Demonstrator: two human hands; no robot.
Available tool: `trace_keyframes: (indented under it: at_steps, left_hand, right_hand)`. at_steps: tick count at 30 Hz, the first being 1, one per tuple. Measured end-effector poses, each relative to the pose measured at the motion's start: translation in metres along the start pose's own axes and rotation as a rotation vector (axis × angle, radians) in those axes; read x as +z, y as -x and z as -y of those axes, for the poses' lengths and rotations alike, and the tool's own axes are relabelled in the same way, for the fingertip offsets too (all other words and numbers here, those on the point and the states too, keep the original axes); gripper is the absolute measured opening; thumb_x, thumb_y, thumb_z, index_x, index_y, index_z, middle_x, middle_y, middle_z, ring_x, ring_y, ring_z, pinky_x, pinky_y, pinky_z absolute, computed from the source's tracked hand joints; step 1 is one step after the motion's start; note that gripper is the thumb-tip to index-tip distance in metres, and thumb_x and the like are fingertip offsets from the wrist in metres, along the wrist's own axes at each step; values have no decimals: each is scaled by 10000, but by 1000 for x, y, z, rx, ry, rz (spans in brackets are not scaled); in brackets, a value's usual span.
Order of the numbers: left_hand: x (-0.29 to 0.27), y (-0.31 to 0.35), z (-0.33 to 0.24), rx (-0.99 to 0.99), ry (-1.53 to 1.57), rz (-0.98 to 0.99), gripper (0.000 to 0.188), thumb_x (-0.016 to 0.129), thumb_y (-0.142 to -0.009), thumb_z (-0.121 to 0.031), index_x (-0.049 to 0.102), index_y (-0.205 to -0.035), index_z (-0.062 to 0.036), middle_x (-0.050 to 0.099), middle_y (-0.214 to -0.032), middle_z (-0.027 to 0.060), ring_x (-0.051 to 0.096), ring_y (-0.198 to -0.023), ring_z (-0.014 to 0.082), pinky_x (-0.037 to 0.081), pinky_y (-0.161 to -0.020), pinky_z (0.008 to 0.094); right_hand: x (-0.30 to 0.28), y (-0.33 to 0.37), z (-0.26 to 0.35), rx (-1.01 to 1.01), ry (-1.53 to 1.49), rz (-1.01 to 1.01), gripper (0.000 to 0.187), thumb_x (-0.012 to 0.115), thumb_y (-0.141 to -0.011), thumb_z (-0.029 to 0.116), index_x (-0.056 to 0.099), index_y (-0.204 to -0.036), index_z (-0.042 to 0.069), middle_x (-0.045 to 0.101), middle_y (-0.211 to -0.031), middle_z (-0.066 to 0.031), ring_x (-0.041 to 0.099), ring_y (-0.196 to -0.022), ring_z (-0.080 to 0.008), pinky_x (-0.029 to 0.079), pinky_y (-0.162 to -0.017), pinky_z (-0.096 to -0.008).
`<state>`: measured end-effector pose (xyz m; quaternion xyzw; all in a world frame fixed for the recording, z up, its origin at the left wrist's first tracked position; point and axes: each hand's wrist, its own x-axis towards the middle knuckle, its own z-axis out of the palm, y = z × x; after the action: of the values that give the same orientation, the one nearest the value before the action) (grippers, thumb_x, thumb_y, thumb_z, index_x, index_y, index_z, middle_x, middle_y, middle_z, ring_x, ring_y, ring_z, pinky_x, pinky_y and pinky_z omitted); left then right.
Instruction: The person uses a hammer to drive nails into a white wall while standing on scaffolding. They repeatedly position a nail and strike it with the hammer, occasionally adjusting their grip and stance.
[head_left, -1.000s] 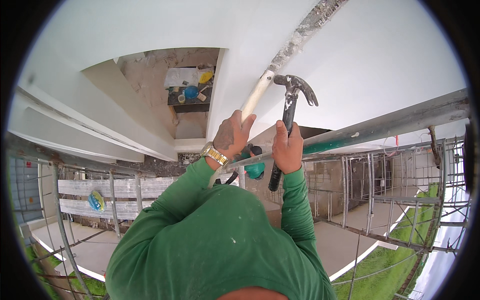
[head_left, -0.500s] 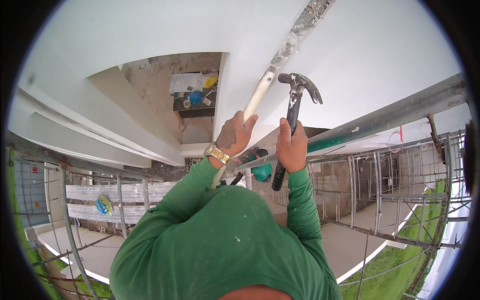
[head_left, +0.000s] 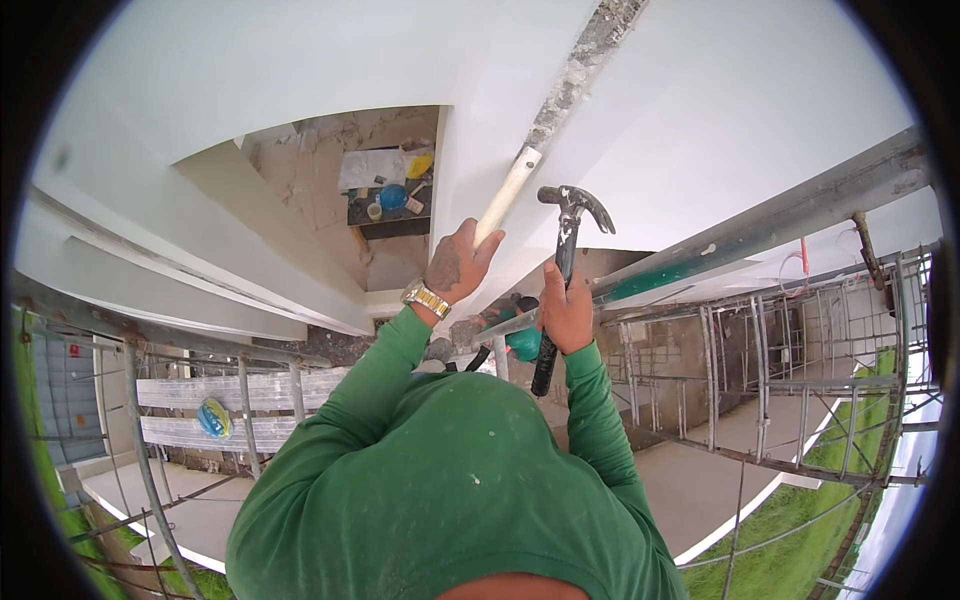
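My left hand [head_left: 458,265], with a gold watch on the wrist, is closed around a pale, flat-looking strip [head_left: 506,197]. Its far end has a small dark hole and lies in line with a rough grey channel [head_left: 583,75] in the white wall. My right hand [head_left: 566,310] grips the black handle of a claw hammer [head_left: 567,240]. The paint-spattered head points away from me, beside the strip and apart from it. The handle's butt sticks out below my fist.
A thick metal scaffold pipe [head_left: 760,225] slants across on the right. Below left are grey planks [head_left: 265,385] with a blue-and-yellow bundle [head_left: 213,418]. Through an opening, a table [head_left: 390,225] holds a blue helmet-like object. Someone in green [head_left: 524,343] is below.
Both hands have drawn slightly nearer to me. The hammer has shifted left and down, and the strip's far end has moved a little left.
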<state>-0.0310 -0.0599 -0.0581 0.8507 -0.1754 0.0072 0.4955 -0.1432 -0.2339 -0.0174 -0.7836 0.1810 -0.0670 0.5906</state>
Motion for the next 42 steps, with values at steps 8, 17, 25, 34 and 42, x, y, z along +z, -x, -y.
trace_keyframes:
  at_steps: [8, 17, 25, 34, 42]
  left_hand:
    - [24, 32, 173, -82, -255, 355, 560, 591, -967, -589, 576, -1107, -47, 698, -885, 240, 690, -833, 436, 513, -733, 532]
    - [22, 223, 275, -523, -393, 374, 591, 669, -917, -471, 600, -1255, 10, 717, -1031, 292, 700, -987, 466, 532, -873, 536]
    - [-26, 233, 237, -931, -151, 271, 550, 699, -891, -530, 728, -1076, -13, 724, -862, 232, 710, -775, 381, 548, -729, 469]
    - [-47, 182, 132, -499, -77, 19, 458, 638, -976, -489, 721, -1071, -48, 680, -772, 122, 657, -713, 261, 510, -686, 386]
    - [-37, 80, 32, -109, 25, 88, 497, 583, -1015, -505, 650, -1152, -32, 679, -817, 166, 671, -744, 328, 504, -672, 419]
  right_hand:
    - [-20, 46, -108, 340, 153, 162, 422, 655, -988, 365, 620, -914, -49, 612, -629, -104, 617, -489, -189, 499, -475, -366]
    - [-19, 131, -228, 319, 472, 260, 506, 729, -863, 337, 663, -1089, -111, 703, -934, -317, 716, -915, -430, 537, -836, -499]
    - [-42, 105, -76, 164, 27, 176, 375, 759, -888, 244, 619, -1061, -57, 639, -732, -83, 634, -632, -132, 504, -584, -327]
    - [5, 111, -158, 41, -41, 183, 440, 706, -990, 395, 591, -767, 33, 562, -576, -17, 536, -532, -95, 422, -506, -280]
    - [12, 89, -68, -92, -339, 70, 382, 733, -973, 270, 586, -708, 38, 547, -543, -13, 509, -503, -106, 436, -522, -285]
